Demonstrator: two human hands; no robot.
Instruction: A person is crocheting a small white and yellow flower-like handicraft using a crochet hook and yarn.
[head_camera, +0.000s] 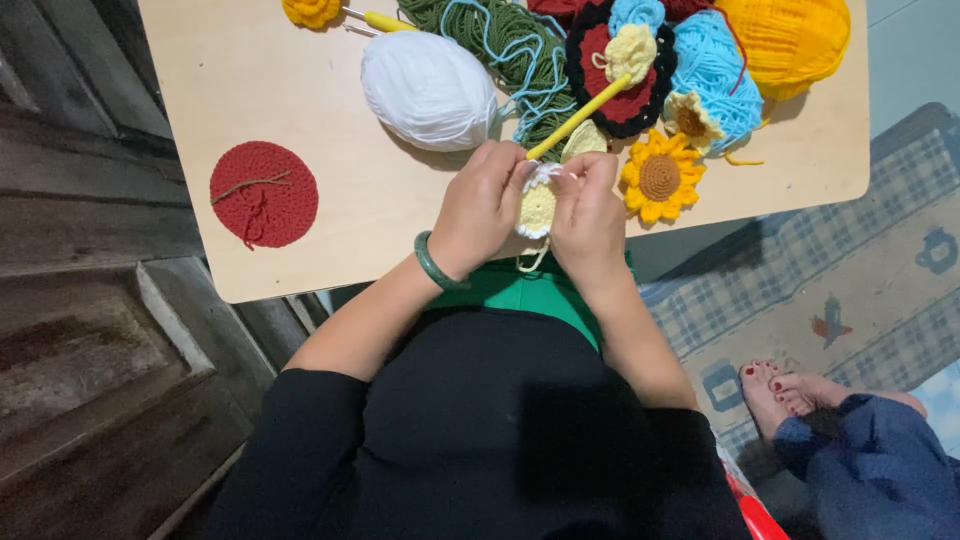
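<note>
Two hands, one small crocheted piece

Both hands meet just over the near edge of the wooden board (300, 150), and between them sits a small pale-yellow crocheted disc with a white edging (538, 205). The left hand (482, 205) has its fingers curled closed, pinching the disc's left rim; a green bangle (432, 263) circles that wrist. The right hand (590, 210) is closed too, gripping the disc's right side together with a yellow-handled crochet hook (580, 118), whose handle slants up and away over the yarn pile. A short tail of pale yarn hangs below the disc.

By its look the piece should be very light, soft and floppy, with a nubbly stitched surface that is not slippery. It would likely fold if held by one point, so a pinch at the rim close to the working stitch, as both hands have it, seems the sound hold. Its loose loops could unravel if tugged.

Behind the hands lies a smooth, rounded ball of white yarn (428, 88), touching a loose tangle of dark green yarn (500, 40) threaded with light blue strands. Beside it are a ribbed light blue ball (715, 75), an orange-yellow ball (790, 40), a red round with black scalloped border (612, 95), and a flat crocheted sunflower (660, 177) with brown centre. Well apart to the left rests a flat dark red crocheted circle (263, 193).
</note>
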